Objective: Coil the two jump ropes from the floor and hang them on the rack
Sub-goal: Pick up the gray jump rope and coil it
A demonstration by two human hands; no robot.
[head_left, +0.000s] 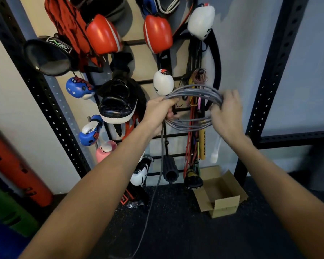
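Note:
A grey jump rope (192, 91) is wound into several loops at chest height in front of the black wall rack (173, 135). My left hand (160, 111) grips the left side of the coil. My right hand (225, 111) is closed on the coil's right side. A loose tail of the same rope (155, 186) hangs from my left hand down to the dark floor. A clear white handle (215, 152) dangles below my right hand. A second rope is not clearly visible on the floor.
Boxing gloves (158, 33), focus pads (118, 103), resistance bands (190, 146) and other ropes crowd the rack. An open cardboard box (220, 193) sits on the floor at its foot. Black perforated uprights (275, 71) flank the rack. Red and green pads (13, 165) stand at left.

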